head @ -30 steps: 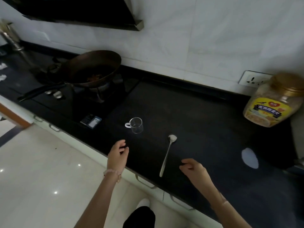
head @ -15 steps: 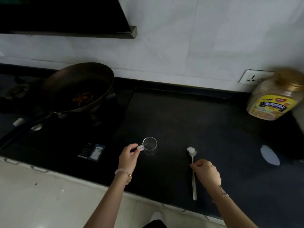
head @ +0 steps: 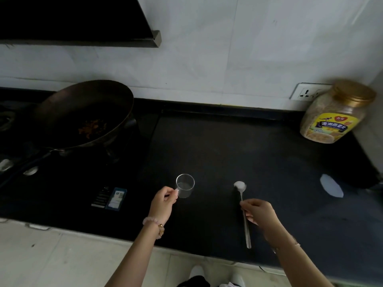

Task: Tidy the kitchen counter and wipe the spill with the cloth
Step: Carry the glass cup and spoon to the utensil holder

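A small clear glass cup stands upright on the black counter. My left hand pinches its handle on the cup's left side. To the right lies a long metal spoon, bowl pointing away from me. My right hand is closed around the middle of its handle, and the spoon still rests on the counter. A pale oval spill lies on the counter at the right, apart from both hands. No cloth is in view.
A dark wok with food scraps sits on the stove at the left, its handle pointing toward me. A gold-lidded jar stands at the back right under a wall socket. A range hood hangs above.
Both hands came forward from the counter's edge: the left took hold of the cup's handle and the right closed on the spoon. The view also swung to face the counter squarely.
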A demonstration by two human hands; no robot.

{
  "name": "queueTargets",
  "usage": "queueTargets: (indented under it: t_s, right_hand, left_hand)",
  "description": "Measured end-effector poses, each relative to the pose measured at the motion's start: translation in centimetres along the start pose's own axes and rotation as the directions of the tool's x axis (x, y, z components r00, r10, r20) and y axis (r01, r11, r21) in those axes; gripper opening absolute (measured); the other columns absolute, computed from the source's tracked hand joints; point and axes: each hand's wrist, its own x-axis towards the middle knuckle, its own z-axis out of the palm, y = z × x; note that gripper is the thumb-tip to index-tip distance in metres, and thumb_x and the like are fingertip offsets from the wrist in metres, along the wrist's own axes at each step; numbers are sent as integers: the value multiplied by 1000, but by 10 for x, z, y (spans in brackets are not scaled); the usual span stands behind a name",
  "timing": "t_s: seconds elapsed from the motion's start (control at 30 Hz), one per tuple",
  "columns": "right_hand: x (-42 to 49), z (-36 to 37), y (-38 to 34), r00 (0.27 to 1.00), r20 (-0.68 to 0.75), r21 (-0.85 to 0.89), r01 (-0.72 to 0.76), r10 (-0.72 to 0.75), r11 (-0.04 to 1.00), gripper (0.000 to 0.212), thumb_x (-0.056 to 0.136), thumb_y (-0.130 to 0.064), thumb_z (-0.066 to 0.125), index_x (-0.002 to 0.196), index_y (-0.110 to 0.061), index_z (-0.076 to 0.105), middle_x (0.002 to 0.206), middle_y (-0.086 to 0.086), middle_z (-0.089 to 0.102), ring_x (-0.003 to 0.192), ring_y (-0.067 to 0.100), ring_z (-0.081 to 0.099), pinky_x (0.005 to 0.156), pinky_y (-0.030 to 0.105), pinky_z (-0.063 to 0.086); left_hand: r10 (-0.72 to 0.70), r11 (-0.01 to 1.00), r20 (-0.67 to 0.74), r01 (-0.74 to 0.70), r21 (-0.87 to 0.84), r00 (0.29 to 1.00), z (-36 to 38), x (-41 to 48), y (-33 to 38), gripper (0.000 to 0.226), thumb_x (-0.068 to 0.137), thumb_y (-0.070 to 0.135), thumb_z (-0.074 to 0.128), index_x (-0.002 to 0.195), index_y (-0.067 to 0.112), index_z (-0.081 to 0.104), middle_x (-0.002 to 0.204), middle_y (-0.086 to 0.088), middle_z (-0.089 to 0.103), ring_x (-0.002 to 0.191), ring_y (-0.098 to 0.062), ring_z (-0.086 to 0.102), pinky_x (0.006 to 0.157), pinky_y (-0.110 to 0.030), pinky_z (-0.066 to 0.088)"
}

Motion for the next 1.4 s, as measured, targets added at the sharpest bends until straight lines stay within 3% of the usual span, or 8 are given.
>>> queueTargets:
  t_s: [0.27,0.43,0.53,0.73,0.87,1.17,1.27,1.4]
  right_hand:
    - [-7,-15,-8,995,99,143,0,-14,990,16,89,-14,58,96,-2,67,77,9,63,69,15,58,69,27,49]
    - [-11,-17,-19,978,184,79,81,-94,994,14,89,-13,58,93,-2,67,67,4,60,62,13,55,65,26,49]
    - [-11,-10,-25,955,267,-7,137,-130,991,13,88,-13,59,93,-4,67,77,11,65,71,18,60,74,33,52]
    - [-22,28,-28,862,482,-172,268,-156,948,10,88,-11,59,88,-4,66,78,11,65,71,18,60,70,27,50]
    - [-36,61,-19,791,598,-249,337,-130,908,10,87,-11,60,88,-4,66,78,11,64,70,19,58,69,28,50]
    - [-91,151,-8,631,774,-300,437,-51,848,12,87,-8,60,89,3,65,65,10,55,62,20,50,61,25,44]
    - [-116,189,-4,581,812,-282,462,-47,841,9,87,-7,60,84,1,65,60,5,55,56,14,47,52,16,43]
    - [-151,248,4,540,841,-268,460,-27,847,9,85,-6,61,77,-4,65,74,11,62,69,19,54,61,23,45]
  left_hand:
    - [-45,932,-42,27,-362,998,-6,-31,8,12,89,16,55,90,5,60,104,-17,64,102,-21,62,92,-31,48]
    - [-67,890,-192,-28,-454,979,-10,-70,5,11,88,13,56,89,3,61,101,-16,66,101,-22,63,87,-27,49]
    - [-113,859,-282,-50,-510,953,-11,-98,-6,13,87,8,57,93,-3,59,103,-23,65,104,-28,62,85,-26,49]
    - [-242,722,-470,-166,-671,849,-9,-171,-32,19,84,1,59,96,-14,57,105,-33,62,109,-37,60,99,-38,46]
    - [-334,659,-571,-247,-710,750,-12,-218,-54,8,85,-1,57,85,-7,60,99,-28,62,107,-37,59,96,-35,46]
    - [-506,592,-696,-382,-710,510,-47,-297,-104,16,84,2,58,92,-11,60,93,-23,65,97,-28,62,86,-27,54]
    - [-538,557,-700,-425,-714,470,-74,-311,-120,16,85,2,57,92,-13,58,92,-22,64,97,-28,61,82,-22,54]
    - [-563,536,-705,-459,-709,431,-122,-328,-142,12,85,3,58,89,-8,60,98,-26,63,100,-31,61,81,-23,55]
